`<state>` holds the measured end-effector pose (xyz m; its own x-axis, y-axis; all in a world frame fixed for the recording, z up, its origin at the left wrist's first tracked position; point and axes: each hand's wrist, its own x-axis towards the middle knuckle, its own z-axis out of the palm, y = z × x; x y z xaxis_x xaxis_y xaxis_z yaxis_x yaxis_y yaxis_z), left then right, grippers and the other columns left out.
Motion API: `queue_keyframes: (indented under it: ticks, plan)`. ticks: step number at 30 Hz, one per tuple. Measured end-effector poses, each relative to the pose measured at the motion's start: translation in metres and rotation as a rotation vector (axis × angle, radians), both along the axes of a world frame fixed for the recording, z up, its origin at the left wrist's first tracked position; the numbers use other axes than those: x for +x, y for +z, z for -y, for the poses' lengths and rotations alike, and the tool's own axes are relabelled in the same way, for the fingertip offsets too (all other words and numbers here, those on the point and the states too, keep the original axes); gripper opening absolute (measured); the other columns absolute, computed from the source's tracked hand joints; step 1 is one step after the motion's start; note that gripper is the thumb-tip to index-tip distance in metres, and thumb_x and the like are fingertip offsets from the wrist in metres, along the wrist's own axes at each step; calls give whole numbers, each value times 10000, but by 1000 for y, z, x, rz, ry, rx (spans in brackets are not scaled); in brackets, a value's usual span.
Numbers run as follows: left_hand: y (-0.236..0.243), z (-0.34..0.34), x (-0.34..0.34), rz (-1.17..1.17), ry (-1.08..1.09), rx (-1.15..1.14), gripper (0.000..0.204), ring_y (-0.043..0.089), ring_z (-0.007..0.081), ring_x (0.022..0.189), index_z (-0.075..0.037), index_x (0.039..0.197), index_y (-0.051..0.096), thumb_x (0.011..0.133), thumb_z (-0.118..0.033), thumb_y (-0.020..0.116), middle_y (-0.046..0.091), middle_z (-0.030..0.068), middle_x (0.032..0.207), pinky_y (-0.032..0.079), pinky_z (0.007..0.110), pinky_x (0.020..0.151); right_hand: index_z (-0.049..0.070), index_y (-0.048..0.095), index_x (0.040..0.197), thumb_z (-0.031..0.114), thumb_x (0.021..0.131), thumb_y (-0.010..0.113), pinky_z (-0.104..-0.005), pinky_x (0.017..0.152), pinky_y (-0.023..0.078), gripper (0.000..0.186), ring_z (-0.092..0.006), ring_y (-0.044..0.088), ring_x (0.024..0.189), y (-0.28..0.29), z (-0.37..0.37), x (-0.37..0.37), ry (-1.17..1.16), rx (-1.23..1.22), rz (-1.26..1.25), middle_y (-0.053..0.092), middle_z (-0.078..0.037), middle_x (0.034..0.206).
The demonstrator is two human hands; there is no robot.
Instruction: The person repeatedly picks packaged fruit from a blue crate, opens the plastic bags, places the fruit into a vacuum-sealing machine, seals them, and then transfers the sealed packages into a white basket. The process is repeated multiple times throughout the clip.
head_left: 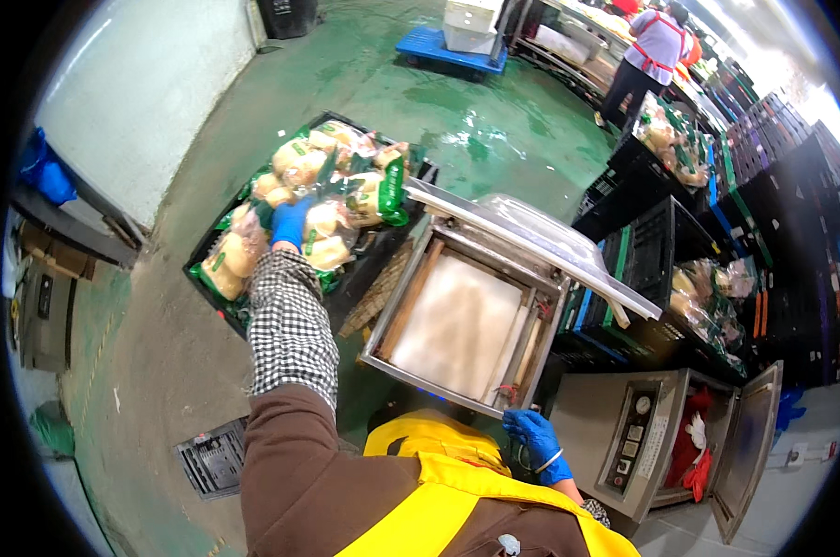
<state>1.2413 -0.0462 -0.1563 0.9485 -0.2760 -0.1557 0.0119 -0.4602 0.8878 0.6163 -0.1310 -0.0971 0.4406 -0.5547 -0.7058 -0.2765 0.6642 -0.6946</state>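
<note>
My left hand (289,220), in a blue glove, grips a bag among several plastic bags of pale, rounded food (237,255) with green print, in a black crate (206,281). To its right stands an open steel chamber machine (387,345) with a white plate (452,325) inside and its clear lid (541,237) raised. My right hand (531,434), also blue-gloved, is by the machine's front right corner, fingers curled together; what they hold, if anything, is hidden.
Stacked black crates (768,213), some holding bags, line the right. A steel cabinet (582,432) stands open at lower right. A blue trolley (420,45) with white boxes is at the back. A co-worker (657,56) works at a bench behind. A wall (151,93) runs along the left.
</note>
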Motion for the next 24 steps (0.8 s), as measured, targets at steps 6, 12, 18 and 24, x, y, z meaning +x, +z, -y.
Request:
queue_keyframes:
  ticks: [6,12,18,24]
  plan:
    - [28,-4,-32,-150,-91,-334,319,573,179,786,18,976,587,746,-185,672,624,95,899,453,323,719,-11,593,992,176,853,552,-244,699,470,236,-158,599,802,-25,0,-31,71,108,-54,627,-85,923]
    - [102,-30,-144,233,-38,-519,229,441,102,747,-58,849,509,738,-131,696,475,-15,789,388,267,685,0,597,1031,189,840,579,-244,732,465,269,-140,583,811,-24,46,28,329,-40,112,625,-75,926]
    - [175,-8,-271,-4,-76,-701,378,541,150,946,-15,1143,495,791,-59,626,558,61,1066,442,275,828,28,476,1225,112,804,635,-299,963,357,458,-168,463,1122,4,111,154,323,-426,541,510,-92,1210]
    - [84,50,-367,-497,48,-975,333,554,182,970,-25,1122,503,800,-23,588,564,72,1079,461,320,847,36,552,1146,177,863,572,-224,790,416,316,-70,520,899,-14,141,208,242,-90,579,587,3,1025]
